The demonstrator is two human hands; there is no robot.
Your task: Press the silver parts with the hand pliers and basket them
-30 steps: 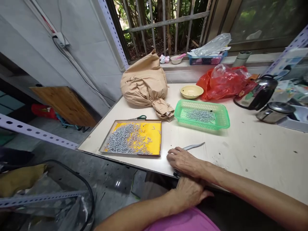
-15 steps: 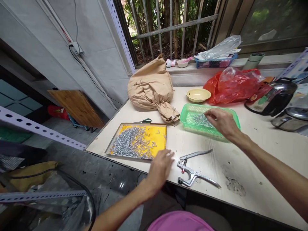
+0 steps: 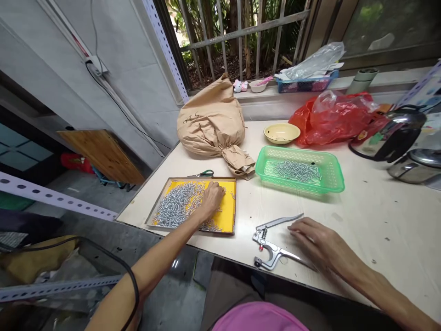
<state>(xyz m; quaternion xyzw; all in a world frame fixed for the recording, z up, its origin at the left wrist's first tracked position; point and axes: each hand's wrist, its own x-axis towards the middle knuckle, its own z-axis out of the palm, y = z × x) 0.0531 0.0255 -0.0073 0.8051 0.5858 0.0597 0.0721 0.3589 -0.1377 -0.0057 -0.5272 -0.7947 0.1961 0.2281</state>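
Note:
My left hand (image 3: 212, 200) is over the yellow-lined shallow tray (image 3: 228, 216), fingers curled down and drawn together among small silvery rod-like metal pieces (image 3: 174, 204). Whatever its fingertips pinch is hidden. Beside the silver hand pliers (image 3: 274, 253), my right hand (image 3: 315, 239) hovers with its fingers loosely stretched and holding nothing visible. The pliers lie on the table with their two handles spread, the lower one partly covered by that hand. More of the metal pieces (image 3: 298, 171) are spread in a green plastic basket (image 3: 299, 188) farther back.
A brown paper bag (image 3: 212, 124) stands behind the tray, near green-handled scissors (image 3: 206, 173). A cream bowl (image 3: 281, 133), a red plastic bag (image 3: 330, 122) and a kettle (image 3: 389, 133) stand along the back and right. The table's front edge runs close to the tray and pliers.
My left hand has moved from the tray's right front corner onto the pieces inside it. My right hand has left the green basket and come down to the pliers' handles.

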